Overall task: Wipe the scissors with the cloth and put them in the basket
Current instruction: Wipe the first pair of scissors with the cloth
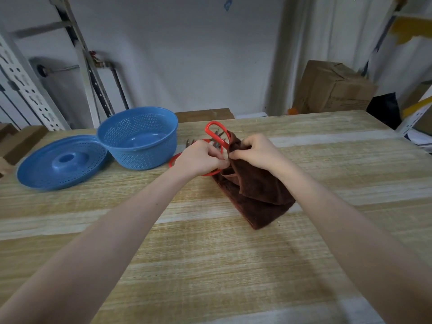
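L to R: blue lid (pixel 63 160) & basket (pixel 138 136) sit on your wooden table (pixel 210 265). Your left hand (pixel 201 157), fingers curled, grips red-handled scissors (pixel 222 142) just right of the basket. Your right hand (pixel 254 150) pinches the brown cloth (pixel 257 195) against them.

scissors (pixel 221 141) blades mostly hidden, second handle half covered

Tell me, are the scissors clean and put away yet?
Not yet. Nothing looks finished: the blue basket is empty. In hand: the left hand holds the red-handled scissors and the right hand pinches the brown cloth against them. Left: finish wiping, then put them in the basket.
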A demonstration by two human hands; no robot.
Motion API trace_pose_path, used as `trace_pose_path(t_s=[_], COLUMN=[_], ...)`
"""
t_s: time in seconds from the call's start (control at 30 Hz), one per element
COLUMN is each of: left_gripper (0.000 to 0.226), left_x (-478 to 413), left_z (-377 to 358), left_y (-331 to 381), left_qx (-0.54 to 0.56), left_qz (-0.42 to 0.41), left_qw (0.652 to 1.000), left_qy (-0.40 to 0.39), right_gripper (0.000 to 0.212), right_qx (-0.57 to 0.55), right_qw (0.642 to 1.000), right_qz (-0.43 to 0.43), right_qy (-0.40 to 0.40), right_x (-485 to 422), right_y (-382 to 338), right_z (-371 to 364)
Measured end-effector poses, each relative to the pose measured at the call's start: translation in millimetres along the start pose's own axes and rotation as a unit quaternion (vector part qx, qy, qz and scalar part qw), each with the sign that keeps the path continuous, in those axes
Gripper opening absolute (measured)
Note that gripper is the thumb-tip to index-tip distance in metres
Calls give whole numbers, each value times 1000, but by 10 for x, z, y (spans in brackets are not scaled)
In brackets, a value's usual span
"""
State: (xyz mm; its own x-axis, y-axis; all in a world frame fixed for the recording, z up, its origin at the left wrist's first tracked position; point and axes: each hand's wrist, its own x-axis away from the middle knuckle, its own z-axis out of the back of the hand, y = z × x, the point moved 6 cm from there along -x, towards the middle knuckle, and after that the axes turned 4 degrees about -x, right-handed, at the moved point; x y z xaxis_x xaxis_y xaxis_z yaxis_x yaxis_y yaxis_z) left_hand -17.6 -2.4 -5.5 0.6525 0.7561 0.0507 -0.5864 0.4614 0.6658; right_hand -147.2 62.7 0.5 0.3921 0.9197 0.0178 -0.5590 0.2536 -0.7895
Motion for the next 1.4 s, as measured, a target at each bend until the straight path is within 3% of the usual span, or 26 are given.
trace_pose_path(t_s=[0.33, 0.83, 0.97, 1.1, 1.2, 1.4], left_gripper=[19, 17, 9, 14, 23, 23], left_x=[15, 10, 32, 52, 58, 70], left_z=[-3, -3, 39, 92, 61, 55], left_y=[-8, 3, -105, -193, -123, -78], left_qx=[18, -9, -10, 48, 70, 90], left_qz=[7, 12, 34, 58, 48, 41], left_qw=[1000, 1000, 999, 997, 996, 995], left_qy=[-9, -14, -8, 12, 4, 5], right_gripper=[11, 10, 17, 22, 30, 31], right_qx=[-47, -95, -140, -92, -68, 139], right_qw=[999, 993, 988, 995, 996, 985], right_qz=[-21, -37, -60, 18, 58, 83], right_qy=[-10, -52, 15, 27, -9, 58], right_x=[-28, -49, -28, 66, 97, 22], right_y=[21, 91, 181, 34, -93, -111], right_z=[-22, 26, 196, 182, -4, -24])
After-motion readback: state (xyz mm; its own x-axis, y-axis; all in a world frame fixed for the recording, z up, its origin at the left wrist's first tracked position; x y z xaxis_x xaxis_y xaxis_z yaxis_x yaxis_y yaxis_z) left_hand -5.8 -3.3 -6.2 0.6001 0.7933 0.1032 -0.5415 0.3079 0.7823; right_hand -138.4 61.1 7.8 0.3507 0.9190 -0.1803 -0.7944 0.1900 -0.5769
